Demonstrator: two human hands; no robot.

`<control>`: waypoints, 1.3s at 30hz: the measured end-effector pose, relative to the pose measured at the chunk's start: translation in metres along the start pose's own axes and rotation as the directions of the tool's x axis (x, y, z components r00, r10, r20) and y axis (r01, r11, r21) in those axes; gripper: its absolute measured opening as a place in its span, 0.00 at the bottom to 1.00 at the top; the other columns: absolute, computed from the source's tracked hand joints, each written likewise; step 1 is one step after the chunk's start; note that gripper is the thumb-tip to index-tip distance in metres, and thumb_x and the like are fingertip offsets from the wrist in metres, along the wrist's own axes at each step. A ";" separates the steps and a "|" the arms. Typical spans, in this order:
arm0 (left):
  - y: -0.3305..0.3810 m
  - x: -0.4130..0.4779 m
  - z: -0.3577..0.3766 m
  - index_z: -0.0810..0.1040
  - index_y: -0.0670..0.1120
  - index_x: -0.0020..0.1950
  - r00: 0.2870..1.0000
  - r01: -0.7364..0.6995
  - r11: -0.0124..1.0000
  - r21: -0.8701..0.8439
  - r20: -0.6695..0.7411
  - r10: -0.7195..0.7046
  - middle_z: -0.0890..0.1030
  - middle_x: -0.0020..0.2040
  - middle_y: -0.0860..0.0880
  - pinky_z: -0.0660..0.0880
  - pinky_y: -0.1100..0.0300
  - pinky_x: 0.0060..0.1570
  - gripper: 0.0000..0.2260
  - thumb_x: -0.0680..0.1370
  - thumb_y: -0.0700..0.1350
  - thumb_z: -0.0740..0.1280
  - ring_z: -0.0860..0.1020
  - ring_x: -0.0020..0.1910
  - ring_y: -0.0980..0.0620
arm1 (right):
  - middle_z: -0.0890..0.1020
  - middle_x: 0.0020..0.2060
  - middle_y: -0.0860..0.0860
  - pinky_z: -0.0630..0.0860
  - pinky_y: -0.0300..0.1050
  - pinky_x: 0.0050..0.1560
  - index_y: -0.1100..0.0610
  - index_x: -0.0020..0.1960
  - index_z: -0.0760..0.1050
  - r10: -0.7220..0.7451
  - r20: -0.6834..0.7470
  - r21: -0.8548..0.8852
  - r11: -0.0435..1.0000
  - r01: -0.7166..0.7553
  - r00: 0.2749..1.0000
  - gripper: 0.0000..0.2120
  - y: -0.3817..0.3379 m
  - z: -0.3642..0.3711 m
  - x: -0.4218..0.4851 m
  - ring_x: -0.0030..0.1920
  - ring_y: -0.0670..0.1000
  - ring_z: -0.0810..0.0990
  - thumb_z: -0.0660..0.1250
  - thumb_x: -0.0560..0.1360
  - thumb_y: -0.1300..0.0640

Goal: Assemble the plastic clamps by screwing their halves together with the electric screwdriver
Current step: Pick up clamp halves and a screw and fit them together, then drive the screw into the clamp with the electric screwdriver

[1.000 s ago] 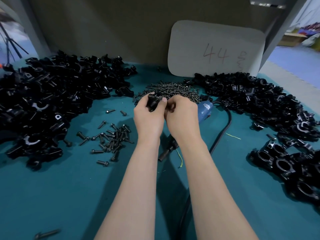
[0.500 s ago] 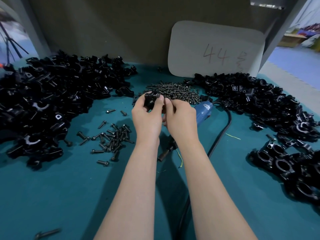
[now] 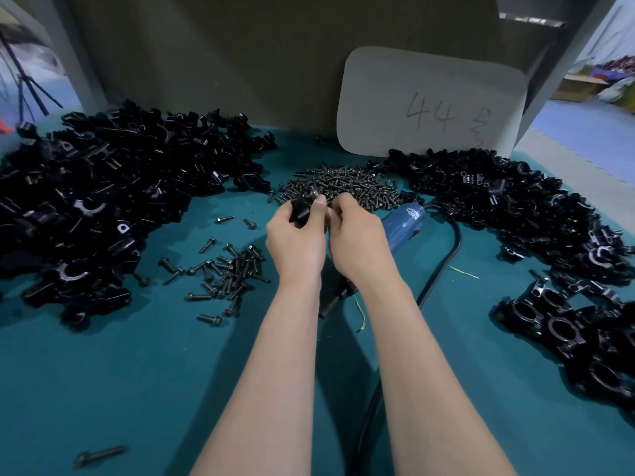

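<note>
Blue screwdriver (image 3: 402, 225) behind right hand (image 3: 357, 242) | screws (image 3: 343, 185) beyond | left hand (image 3: 295, 242) grips clamp (image 3: 302, 208)

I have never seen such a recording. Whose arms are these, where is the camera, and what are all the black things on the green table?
No machine: a person works with bare hands, and the camera sits on their head, looking down. The left hand grips a black clamp piece; the right hand has its fingers curled beside it, and what they pinch is hidden. On the table lie heaps of clamp halves, a pile of screws, a blue electric screwdriver and finished clamps at the right.
</note>
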State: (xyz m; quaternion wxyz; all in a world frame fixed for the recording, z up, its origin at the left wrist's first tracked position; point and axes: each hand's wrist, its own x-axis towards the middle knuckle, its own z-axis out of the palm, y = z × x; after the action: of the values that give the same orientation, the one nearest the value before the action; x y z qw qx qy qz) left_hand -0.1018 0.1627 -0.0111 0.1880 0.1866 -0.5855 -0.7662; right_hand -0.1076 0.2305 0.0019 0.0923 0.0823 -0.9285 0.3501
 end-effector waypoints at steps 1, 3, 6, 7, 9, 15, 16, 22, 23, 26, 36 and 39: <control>0.000 0.000 0.000 0.80 0.47 0.47 1.000 0.005 1.000 0.003 0.000 -0.005 0.84 0.48 0.45 0.77 0.46 0.57 0.04 0.77 0.47 0.69 0.82 0.50 0.44 | 0.72 0.33 0.50 0.62 0.46 0.30 0.57 0.46 0.66 0.006 -0.001 0.007 1.000 -0.006 1.000 0.11 0.001 0.001 0.000 0.33 0.50 0.69 0.51 0.83 0.52; -0.001 -0.001 0.001 0.80 0.48 0.45 1.000 0.014 1.000 -0.006 0.003 -0.014 0.84 0.48 0.44 0.77 0.45 0.57 0.03 0.77 0.47 0.69 0.82 0.51 0.43 | 0.73 0.32 0.51 0.62 0.46 0.30 0.56 0.41 0.64 0.020 -0.008 0.050 0.999 -0.019 1.000 0.14 0.004 0.001 -0.002 0.32 0.50 0.69 0.51 0.83 0.51; -0.001 -0.001 0.001 0.80 0.47 0.44 0.998 0.060 0.996 -0.059 0.013 -0.059 0.84 0.48 0.43 0.78 0.47 0.57 0.04 0.77 0.45 0.69 0.82 0.51 0.43 | 0.75 0.34 0.52 0.67 0.48 0.35 0.56 0.42 0.68 0.023 -0.005 0.066 0.998 -0.023 1.000 0.15 0.006 0.001 -0.002 0.36 0.53 0.73 0.53 0.82 0.49; -0.001 0.000 -0.001 0.80 0.46 0.43 0.997 0.079 0.993 -0.087 0.019 -0.078 0.84 0.48 0.43 0.79 0.50 0.56 0.04 0.77 0.45 0.69 0.82 0.51 0.43 | 0.76 0.34 0.51 0.67 0.47 0.37 0.56 0.42 0.70 0.027 -0.004 0.061 0.998 -0.026 1.000 0.16 0.006 -0.001 -0.002 0.38 0.54 0.73 0.54 0.82 0.47; -0.002 0.001 -0.004 0.79 0.45 0.44 0.992 0.122 0.980 -0.160 0.052 -0.115 0.82 0.48 0.43 0.80 0.58 0.51 0.04 0.78 0.43 0.69 0.83 0.49 0.45 | 0.77 0.38 0.52 0.69 0.47 0.41 0.56 0.42 0.73 0.089 -0.052 0.049 0.995 -0.087 0.995 0.19 0.011 -0.008 0.000 0.42 0.55 0.75 0.55 0.81 0.43; -0.012 0.003 -0.015 0.77 0.48 0.45 0.991 0.122 0.988 -0.089 0.061 -0.117 0.81 0.43 0.51 0.78 0.68 0.39 0.03 0.78 0.46 0.68 0.82 0.38 0.57 | 0.63 0.66 0.61 0.70 0.52 0.54 0.58 0.74 0.54 0.472 -0.047 -0.167 0.865 -0.473 0.880 0.41 0.048 -0.026 -0.005 0.60 0.64 0.73 0.64 0.73 0.35; -0.016 0.003 -0.016 0.77 0.50 0.44 0.994 0.098 0.994 -0.045 0.060 -0.095 0.81 0.42 0.52 0.78 0.67 0.40 0.04 0.78 0.46 0.68 0.83 0.38 0.57 | 0.65 0.65 0.61 0.70 0.51 0.53 0.59 0.74 0.53 0.480 -0.039 -0.144 0.865 -0.481 0.876 0.42 0.049 -0.022 -0.005 0.59 0.64 0.73 0.65 0.72 0.37; -0.027 -0.005 -0.027 0.76 0.54 0.44 0.995 -0.008 0.992 0.124 0.101 -0.005 0.83 0.43 0.52 0.79 0.55 0.52 0.04 0.78 0.47 0.69 0.84 0.43 0.52 | 0.77 0.41 0.58 0.79 0.49 0.42 0.63 0.51 0.70 0.602 0.038 0.616 0.614 -0.493 0.798 0.16 0.068 -0.025 -0.004 0.35 0.54 0.79 0.71 0.70 0.56; -0.028 -0.004 -0.028 0.76 0.53 0.44 0.996 -0.027 0.988 0.153 0.090 0.013 0.83 0.43 0.52 0.79 0.54 0.53 0.04 0.78 0.48 0.69 0.84 0.44 0.51 | 0.77 0.39 0.57 0.80 0.48 0.40 0.61 0.47 0.69 0.599 0.099 0.784 0.445 -0.433 0.795 0.11 0.072 -0.027 -0.009 0.33 0.53 0.79 0.69 0.71 0.59; -0.030 0.000 -0.033 0.75 0.52 0.45 0.992 -0.124 0.929 0.347 0.028 0.123 0.83 0.44 0.50 0.78 0.58 0.48 0.04 0.78 0.50 0.68 0.82 0.45 0.49 | 0.76 0.39 0.55 0.81 0.44 0.39 0.58 0.43 0.68 0.498 0.206 0.971 0.004 -0.240 0.842 0.06 0.078 -0.029 -0.020 0.36 0.52 0.80 0.64 0.74 0.65; -0.031 0.004 -0.031 0.77 0.46 0.48 0.978 -0.181 0.835 0.519 0.002 0.211 0.83 0.41 0.48 0.68 0.67 0.33 0.10 0.78 0.53 0.66 0.80 0.41 0.52 | 0.74 0.54 0.55 0.78 0.49 0.53 0.54 0.66 0.68 0.537 0.121 0.868 -0.466 0.174 0.835 0.26 0.073 -0.024 -0.019 0.49 0.54 0.80 0.69 0.74 0.43; -0.032 0.005 -0.029 0.77 0.45 0.49 0.977 -0.187 0.829 0.527 0.012 0.213 0.82 0.41 0.48 0.68 0.67 0.33 0.12 0.78 0.54 0.67 0.79 0.40 0.53 | 0.73 0.56 0.55 0.74 0.52 0.61 0.54 0.69 0.66 0.519 0.108 0.858 -0.479 0.184 0.848 0.30 0.076 -0.021 -0.015 0.53 0.55 0.78 0.65 0.74 0.38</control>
State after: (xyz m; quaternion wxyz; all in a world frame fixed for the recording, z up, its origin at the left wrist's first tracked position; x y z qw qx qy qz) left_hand -0.0934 0.1443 -0.0492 0.2227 0.1863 -0.7840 -0.5487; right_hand -0.1069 0.3028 -0.0345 0.1048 -0.1244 -0.1332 0.9776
